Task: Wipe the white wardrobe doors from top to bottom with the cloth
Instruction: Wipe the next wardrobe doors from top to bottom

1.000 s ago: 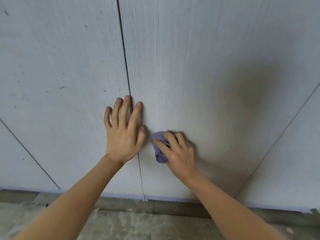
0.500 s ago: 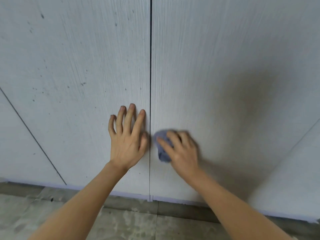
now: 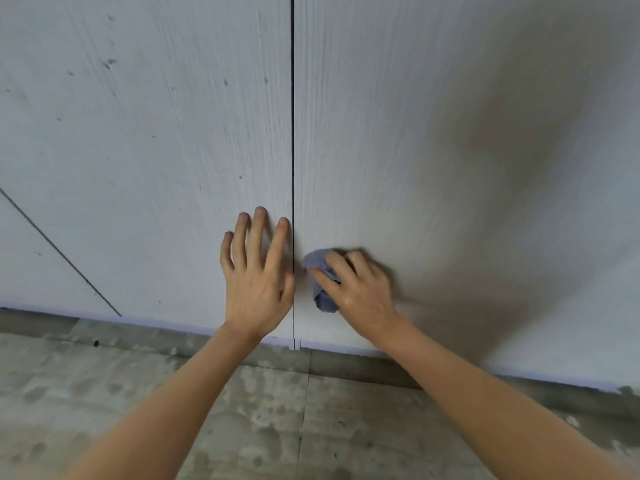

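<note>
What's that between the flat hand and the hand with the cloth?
In the head view, the dark vertical gap where two wardrobe doors meet runs between the left hand and the right hand holding the blue cloth. Nothing else lies there.

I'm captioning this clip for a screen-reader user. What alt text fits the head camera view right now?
A person's right hand presses a bunched blue-grey cloth low on the right white wardrobe door, beside the dark seam between doors. The left hand rests flat, fingers spread, on the left door, which shows small dark specks. Grey mottled floor lies below.
</note>
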A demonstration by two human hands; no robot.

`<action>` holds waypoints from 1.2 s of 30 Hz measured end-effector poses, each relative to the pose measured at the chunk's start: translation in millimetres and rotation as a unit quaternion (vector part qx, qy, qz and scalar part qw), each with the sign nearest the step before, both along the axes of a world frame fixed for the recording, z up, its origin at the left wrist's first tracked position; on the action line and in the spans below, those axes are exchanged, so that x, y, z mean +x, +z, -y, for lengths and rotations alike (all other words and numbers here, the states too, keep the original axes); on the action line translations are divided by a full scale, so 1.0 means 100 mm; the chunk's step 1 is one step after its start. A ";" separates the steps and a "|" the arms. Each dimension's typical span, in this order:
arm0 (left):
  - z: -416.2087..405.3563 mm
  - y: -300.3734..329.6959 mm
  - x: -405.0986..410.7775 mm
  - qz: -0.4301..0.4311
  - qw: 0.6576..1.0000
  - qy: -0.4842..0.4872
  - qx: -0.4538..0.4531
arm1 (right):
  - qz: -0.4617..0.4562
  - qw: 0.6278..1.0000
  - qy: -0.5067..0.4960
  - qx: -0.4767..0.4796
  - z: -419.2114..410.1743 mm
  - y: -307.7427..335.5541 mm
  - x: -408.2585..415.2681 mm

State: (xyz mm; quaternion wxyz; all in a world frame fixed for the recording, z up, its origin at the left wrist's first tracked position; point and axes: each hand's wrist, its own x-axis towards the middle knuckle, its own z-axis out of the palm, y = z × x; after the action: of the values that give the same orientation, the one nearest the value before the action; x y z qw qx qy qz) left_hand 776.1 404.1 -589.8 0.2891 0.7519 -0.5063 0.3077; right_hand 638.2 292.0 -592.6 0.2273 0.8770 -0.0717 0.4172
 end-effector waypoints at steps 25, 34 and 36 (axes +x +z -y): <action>0.06 -0.33 -0.43 0.042 0.995 -0.062 0.063 | -0.162 0.986 -0.014 0.039 0.33 -0.62 -0.76; 0.25 -0.63 -0.87 0.200 0.946 -0.158 0.199 | 0.083 0.985 -0.110 0.100 0.64 -0.13 -1.52; 0.32 -0.66 -0.91 0.234 0.931 -0.166 0.225 | 0.037 0.988 -0.119 0.089 0.63 -0.46 -1.55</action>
State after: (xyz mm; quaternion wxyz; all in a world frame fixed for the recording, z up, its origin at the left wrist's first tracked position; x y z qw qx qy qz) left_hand 685.2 372.5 -655.7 0.0330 0.6092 -0.7331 0.3006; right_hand 483.5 229.1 -638.8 0.1937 0.8631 -0.2202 0.4112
